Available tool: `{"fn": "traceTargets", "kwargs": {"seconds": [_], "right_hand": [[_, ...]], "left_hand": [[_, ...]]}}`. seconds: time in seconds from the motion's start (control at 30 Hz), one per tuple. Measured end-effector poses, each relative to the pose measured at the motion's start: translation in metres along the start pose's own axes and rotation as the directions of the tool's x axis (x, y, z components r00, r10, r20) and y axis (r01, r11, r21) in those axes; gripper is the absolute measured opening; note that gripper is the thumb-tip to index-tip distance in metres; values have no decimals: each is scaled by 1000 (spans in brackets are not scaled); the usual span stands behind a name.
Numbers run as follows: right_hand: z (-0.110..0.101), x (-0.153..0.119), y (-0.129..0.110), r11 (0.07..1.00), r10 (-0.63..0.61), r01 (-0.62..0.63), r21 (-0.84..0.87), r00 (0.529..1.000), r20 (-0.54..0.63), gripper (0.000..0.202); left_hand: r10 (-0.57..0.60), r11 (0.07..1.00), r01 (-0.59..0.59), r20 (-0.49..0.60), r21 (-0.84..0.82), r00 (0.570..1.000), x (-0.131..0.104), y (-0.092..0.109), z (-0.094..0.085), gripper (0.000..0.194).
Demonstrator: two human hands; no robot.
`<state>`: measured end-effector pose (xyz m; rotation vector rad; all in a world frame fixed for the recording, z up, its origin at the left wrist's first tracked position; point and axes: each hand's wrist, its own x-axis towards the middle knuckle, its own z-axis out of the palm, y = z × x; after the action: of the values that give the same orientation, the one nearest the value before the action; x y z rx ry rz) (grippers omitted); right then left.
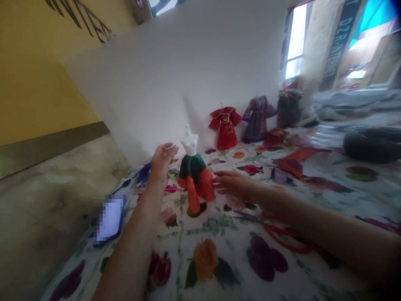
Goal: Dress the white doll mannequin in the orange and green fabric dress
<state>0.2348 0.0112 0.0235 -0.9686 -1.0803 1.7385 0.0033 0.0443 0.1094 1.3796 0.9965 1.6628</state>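
A small white dress form (189, 144) stands upright on the cloth-covered table, wearing a skirt (194, 175) with a dark green upper part and orange lower panels. My left hand (165, 156) is raised just left of the form, fingers loosely curved and apart, holding nothing. On the other side, my right hand (234, 184) reaches in with its fingers stretched toward the orange panel. Its fingertips are at the skirt's edge; whether they touch it I cannot tell. Scissors (286, 238) with red handles lie beneath my right forearm, which partly hides them.
A red miniature dress (226, 127) and a purple miniature robe (257, 119) stand at the back against a white board (175, 71). A phone (109, 219) lies at the left table edge. Orange fabric (294, 163), plastic wrapping and a dark round object (372, 144) are on the right.
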Motion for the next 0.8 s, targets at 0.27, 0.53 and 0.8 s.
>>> {"fn": "traceTargets", "kwargs": {"seconds": [0.27, 0.53, 0.8], "right_hand": [[0, 0, 4, 996, -30, 34, -86, 998, 48, 36], [7, -1, 4, 988, -86, 86, -131, 996, 8, 25], [10, -11, 4, 998, 18, -4, -62, 972, 233, 11]], "left_hand": [[123, 992, -116, 171, -51, 978, -5, -9, 14, 42], [167, 986, -169, 113, 1, 979, -9, -18, 26, 29], [56, 974, -55, -2, -220, 998, -6, 16, 7, 31]]}}
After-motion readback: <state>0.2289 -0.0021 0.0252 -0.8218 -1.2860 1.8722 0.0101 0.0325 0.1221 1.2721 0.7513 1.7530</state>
